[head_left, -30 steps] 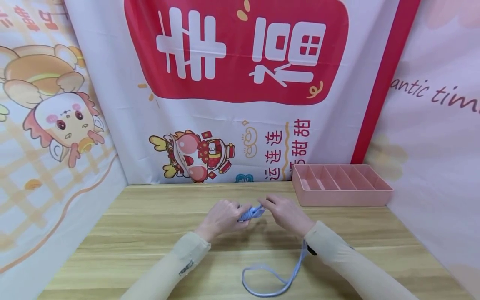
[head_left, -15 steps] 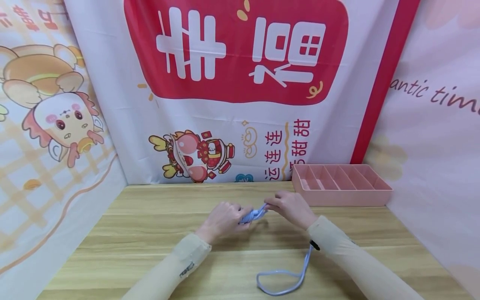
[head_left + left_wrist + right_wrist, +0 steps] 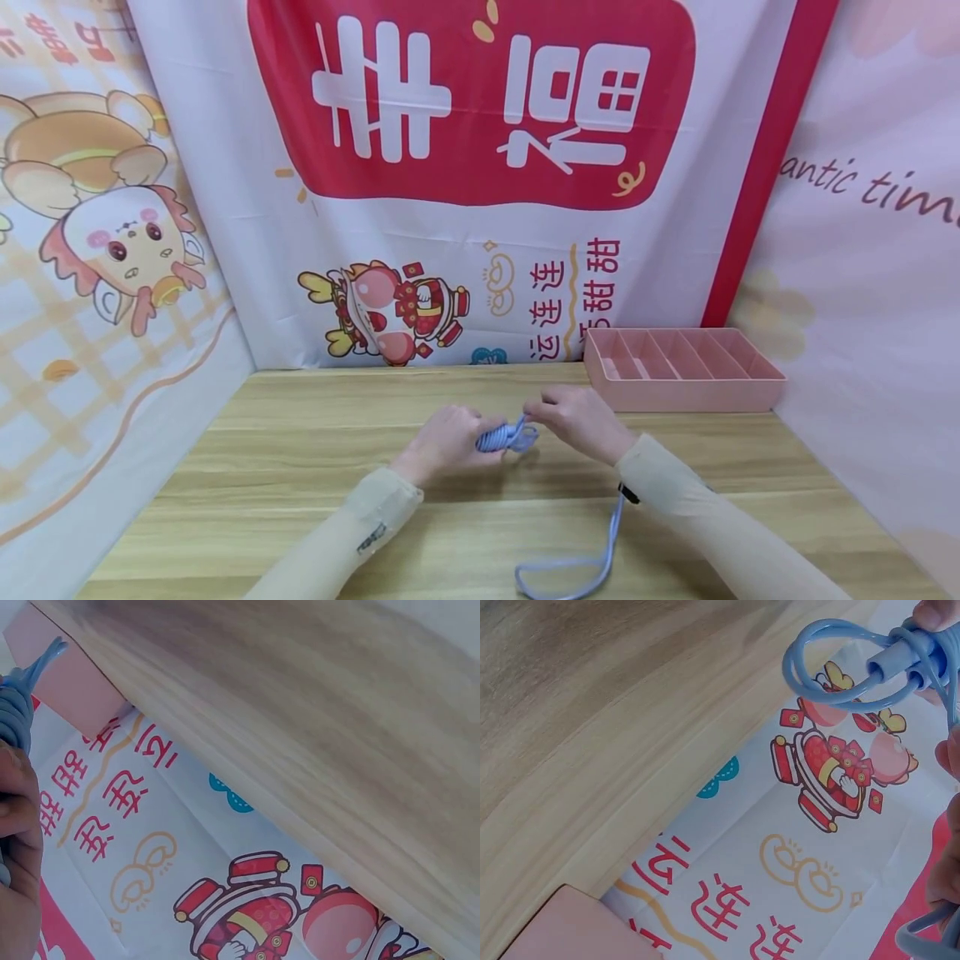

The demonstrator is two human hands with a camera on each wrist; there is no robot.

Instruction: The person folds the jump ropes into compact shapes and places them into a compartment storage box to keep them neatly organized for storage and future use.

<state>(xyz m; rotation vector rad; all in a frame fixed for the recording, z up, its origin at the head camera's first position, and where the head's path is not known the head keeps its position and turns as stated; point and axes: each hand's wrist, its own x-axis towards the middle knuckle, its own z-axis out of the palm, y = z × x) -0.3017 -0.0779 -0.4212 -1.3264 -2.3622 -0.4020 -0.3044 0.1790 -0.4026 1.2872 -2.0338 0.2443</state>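
Note:
My left hand (image 3: 446, 439) grips a light blue jump rope (image 3: 495, 438), its cord wound in tight coils round the handles. Two tube-like handle ends (image 3: 892, 660) and loose loops of cord stick out of the bundle in the right wrist view. Close by on the right, my right hand (image 3: 576, 422) pinches the cord running from the bundle. Below it, a doubled length of cord (image 3: 613, 533) hangs past the right sleeve and bends into a loop low over the table. Only part of the left hand (image 3: 19, 825) shows in the left wrist view, beside the coils (image 3: 13, 716).
A pink divided box (image 3: 682, 393) stands at the table's back right, behind the right hand. The wood-grain table (image 3: 315, 442) runs back to a printed cloth wall (image 3: 450, 233). Other printed cloths hang at the left and right sides.
My right hand has shifted slightly right, then a little back toward the bundle. Cord loops at the bundle's end now droop open. The hanging cord has moved right. The left hand has barely moved.

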